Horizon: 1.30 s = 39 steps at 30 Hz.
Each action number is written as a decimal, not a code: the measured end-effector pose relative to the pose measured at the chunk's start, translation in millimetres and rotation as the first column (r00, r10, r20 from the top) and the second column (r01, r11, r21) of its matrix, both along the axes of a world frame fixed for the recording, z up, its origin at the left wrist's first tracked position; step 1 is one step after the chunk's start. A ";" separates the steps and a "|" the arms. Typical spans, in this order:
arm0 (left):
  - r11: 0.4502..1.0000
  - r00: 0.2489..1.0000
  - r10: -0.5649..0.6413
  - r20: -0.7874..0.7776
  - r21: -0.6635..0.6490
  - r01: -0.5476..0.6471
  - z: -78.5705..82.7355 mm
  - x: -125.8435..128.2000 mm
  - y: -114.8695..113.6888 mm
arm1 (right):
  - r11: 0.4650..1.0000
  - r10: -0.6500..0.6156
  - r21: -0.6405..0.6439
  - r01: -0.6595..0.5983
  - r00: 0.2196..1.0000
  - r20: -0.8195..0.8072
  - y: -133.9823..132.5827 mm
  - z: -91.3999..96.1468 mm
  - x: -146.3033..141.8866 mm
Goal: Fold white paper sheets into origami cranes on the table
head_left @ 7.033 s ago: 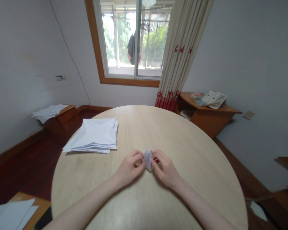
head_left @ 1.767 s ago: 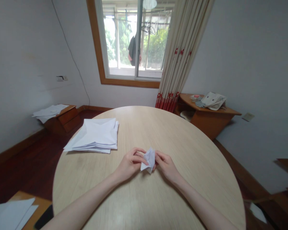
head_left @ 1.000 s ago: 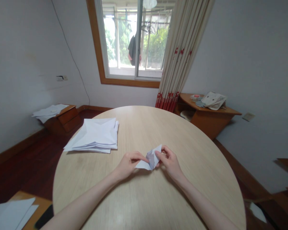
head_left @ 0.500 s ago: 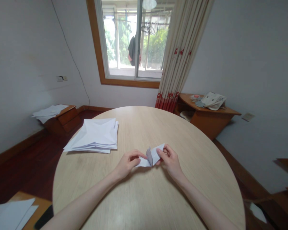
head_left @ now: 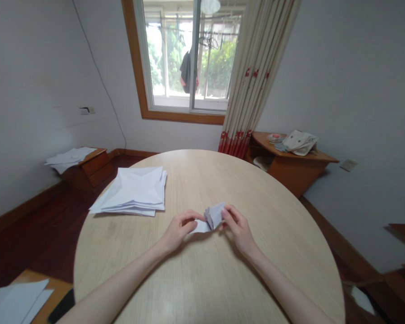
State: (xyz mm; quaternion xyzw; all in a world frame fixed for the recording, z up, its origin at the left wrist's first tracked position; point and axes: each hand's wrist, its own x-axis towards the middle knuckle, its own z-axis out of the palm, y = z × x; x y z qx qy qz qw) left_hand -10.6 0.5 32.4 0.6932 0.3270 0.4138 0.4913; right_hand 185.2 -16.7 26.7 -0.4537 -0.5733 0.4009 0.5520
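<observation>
Between my two hands is a small folded piece of white paper, with layers standing up at its middle. My left hand pinches the flat left end between thumb and fingers. The raised right end is gripped by my right hand, its thumb on the near face and some fingers hidden behind. Both hands are just over the round wooden table.
A stack of creased white sheets lies on the table's left side. More paper rests on a wooden surface at the lower left. A corner desk holding a cloth bag stands beyond the table at the right.
My right hand has brought the right end of the paper slightly left, toward the middle, and the upright layers have bunched closer. My left hand has barely moved.
</observation>
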 end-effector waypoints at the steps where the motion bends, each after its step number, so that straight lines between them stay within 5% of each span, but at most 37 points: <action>1: 1.000 1.000 -0.002 0.010 0.004 0.002 -0.2 -0.3 0.0 | 1.000 0.016 0.006 -0.016 1.000 0.009 -0.7 0.3 -0.5; 9: 0.987 0.961 -0.160 0.225 0.008 0.162 -18.6 -0.3 4.9 | 0.995 0.083 0.042 -0.087 0.991 0.103 -4.0 2.8 -1.5; 13: 0.997 0.984 -0.074 0.165 -0.013 0.077 -20.8 3.9 2.9 | 0.990 0.137 0.035 -0.140 0.988 0.068 -4.7 0.7 -3.5; 20: 0.992 0.938 -0.004 0.346 -0.115 0.046 -20.7 10.5 -0.6 | 0.984 0.177 -0.009 -0.176 0.984 0.020 -4.4 -5.1 -8.3; 30: 0.986 0.956 -0.044 0.289 -0.139 0.087 -16.1 9.9 -2.0 | 0.978 0.109 0.145 -0.148 0.963 0.246 -7.0 -1.0 -8.4; 39: 0.990 0.968 -0.016 0.249 -0.133 0.051 -16.4 9.1 0.6 | 0.975 0.150 0.131 -0.179 0.967 0.205 -5.3 -0.7 -7.5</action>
